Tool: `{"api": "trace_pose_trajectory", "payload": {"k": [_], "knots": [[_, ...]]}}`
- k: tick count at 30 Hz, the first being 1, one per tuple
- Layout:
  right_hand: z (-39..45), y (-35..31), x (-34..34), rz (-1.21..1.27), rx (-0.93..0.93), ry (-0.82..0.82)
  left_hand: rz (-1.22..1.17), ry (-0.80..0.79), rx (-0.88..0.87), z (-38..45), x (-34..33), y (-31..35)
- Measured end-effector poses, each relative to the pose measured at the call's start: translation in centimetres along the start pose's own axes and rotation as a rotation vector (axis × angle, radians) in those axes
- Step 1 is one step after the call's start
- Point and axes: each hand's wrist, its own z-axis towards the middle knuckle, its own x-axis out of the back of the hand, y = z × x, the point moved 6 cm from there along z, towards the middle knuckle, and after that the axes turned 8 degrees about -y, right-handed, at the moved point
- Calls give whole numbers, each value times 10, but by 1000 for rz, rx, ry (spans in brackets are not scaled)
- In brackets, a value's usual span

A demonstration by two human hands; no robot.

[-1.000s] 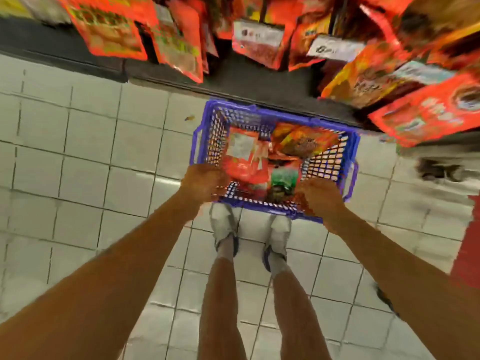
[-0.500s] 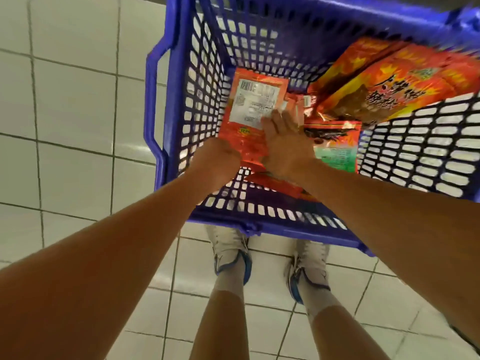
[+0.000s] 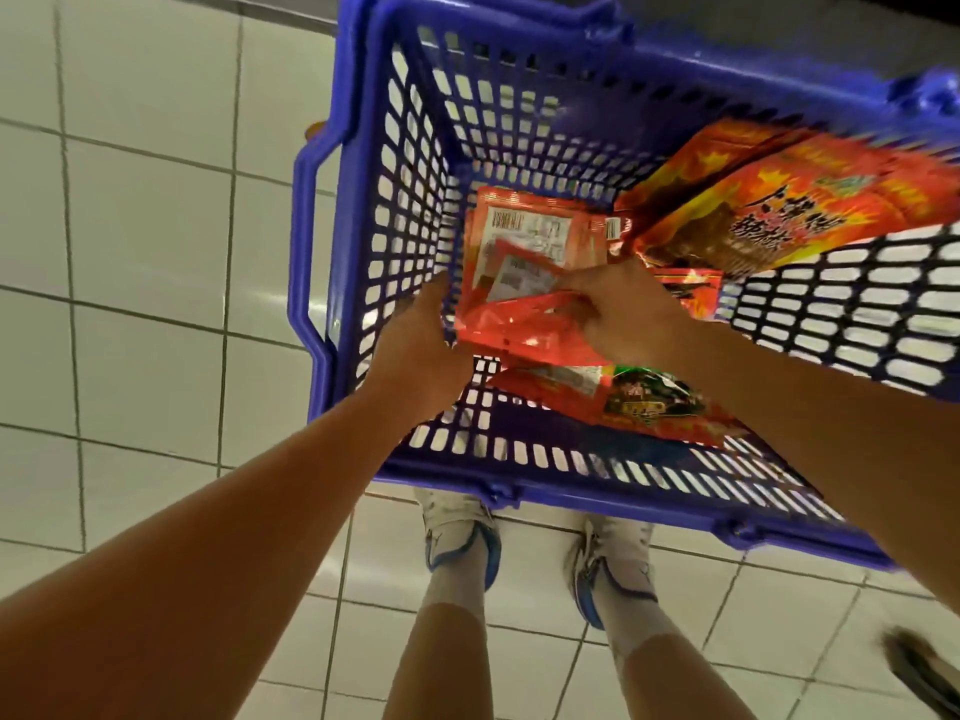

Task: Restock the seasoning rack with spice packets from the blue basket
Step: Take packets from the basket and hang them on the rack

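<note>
Ok so working across from the left wall of the blue basket (image 3: 363, 210): the left hand (image 3: 421, 350) is down inside it, right against that wall, touching the left edge of the red spice packet (image 3: 514, 324) that's being lifted. Can't honestly tell what its fingers are doing, they're tucked behind the packet, so holding or just steadying, no idea. Next over, the right hand (image 3: 618, 314) has come in from the basket's right side and its fingers are curled round the packet's right end, pinching it. The packet sits between both hands, tilted up off the pile, its long axis running roughly from the left wall toward the middle of the basket. Directly behind it, toward the basket's far wall, a barcode packet (image 3: 535, 226) lies flat, white label up. Nearer the basket's front wall there's a green-and-red packet (image 3: 644, 397), and over on the right wall the big orange packets (image 3: 779, 210) lean up against the mesh. I'd say the right hand is the one placed to pull the packet up and out, since it has the real hold. Compared with half a second back: the right hand was lying flat on top of the packets then, now it has closed on one and peeled it up, and the view has dropped a bit closer to the basket.
</note>
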Motion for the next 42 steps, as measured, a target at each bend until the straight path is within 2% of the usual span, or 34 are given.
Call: {"api": "trace_pose_trajectory", "payload": {"k": [2, 3, 5, 6, 8, 10, 11, 13, 15, 17, 19, 21, 23, 25, 29, 32, 35, 38, 42], "knots": [[-7, 0, 13, 91, -1, -49, 17, 18, -65, 2, 4, 8], [-9, 2, 16, 212, -20, -90, 11, 13, -89, 4, 6, 11], [-9, 2, 18, 618, -64, -129, -28, -3, -112, 7, 8, 14], [-7, 3, 20, 779, -77, -77, -28, -3, -110, 7, 7, 14], [0, 13, 21, 892, -125, 100, 4, 46, -115, 5, 8, 13], [12, 28, 13, 695, -244, 206, 20, 146, -105, 2, 12, 7], [19, 33, 4, 496, -296, 177, 27, 191, -95, 1, 13, 3], [34, 30, -31, 99, -280, -1, 27, 231, -98, -1, 9, -5], [46, 19, -70, -213, -163, -104, 15, 238, -117, -1, 3, -11], [50, 15, -94, -357, -123, -89, 13, 262, -103, -3, 1, -16], [42, 17, -98, -370, -116, 0, -12, 260, -63, -4, 0, -21], [26, 12, -88, -365, -85, 13, -54, 245, -29, -8, 3, -21], [7, 12, -67, -292, -75, -17, -80, 229, -24, -15, 6, -14], [-15, 11, -37, -116, -96, -46, -83, 226, -36, -25, 12, -3], [-62, 1, 43, 74, -90, 50, -108, 212, -54, -48, 28, 26], [-92, -13, 91, 238, -92, -2, -318, 130, -71, -72, 44, 55], [-127, -46, 148, 545, -40, 145, -611, -28, -76, -107, 60, 97], [-168, -84, 206, 644, 48, 343, -795, -24, -101, -147, 89, 138], [-232, -132, 263, 858, 134, 463, -776, 25, -250, -217, 129, 197]]}}
